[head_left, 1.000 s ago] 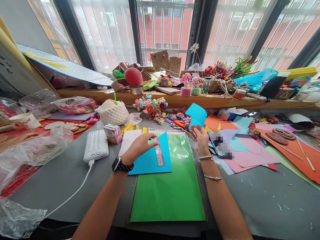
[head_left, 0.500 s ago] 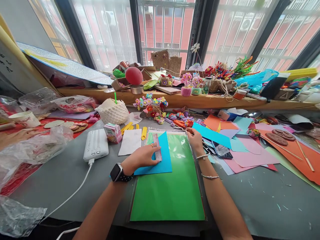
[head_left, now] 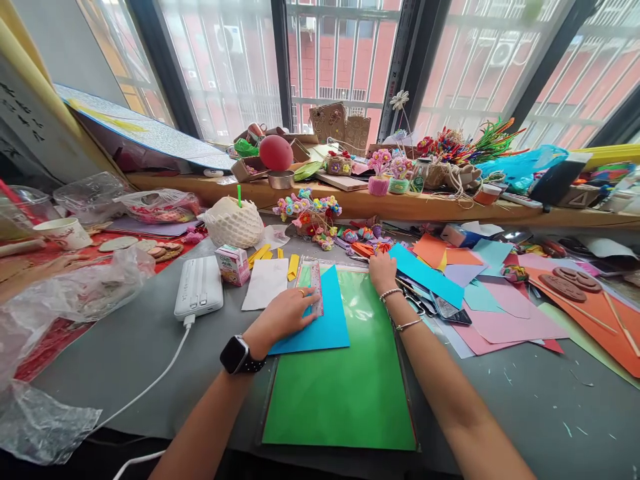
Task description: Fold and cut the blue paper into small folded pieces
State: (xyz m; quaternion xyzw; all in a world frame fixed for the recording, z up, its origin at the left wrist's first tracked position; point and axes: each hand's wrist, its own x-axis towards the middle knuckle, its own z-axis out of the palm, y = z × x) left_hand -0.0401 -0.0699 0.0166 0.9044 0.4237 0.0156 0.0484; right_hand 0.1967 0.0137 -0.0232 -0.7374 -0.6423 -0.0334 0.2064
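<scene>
The green folder [head_left: 340,400] is smooth, glossy plastic that throws back light, while the blue sheet [head_left: 333,323] is matt paper. The ruler [head_left: 317,275] looks like see-through plastic. The tabletop [head_left: 135,353] has a dull finish; the power bank [head_left: 199,287] is smooth plastic, the wrapper [head_left: 47,420] crinkled clear film, the window ledge [head_left: 320,195] smooth wood.

The one view comes from my own head, facing forward and down over the desk [head_left: 135,373] toward the wooden sill [head_left: 430,204] and the windows [head_left: 345,60] behind it. It sits above the near edge: my forearms [head_left: 455,400] run in from the bottom, and my left hand [head_left: 286,316] and right hand [head_left: 383,272] lie close, near the middle.
</scene>
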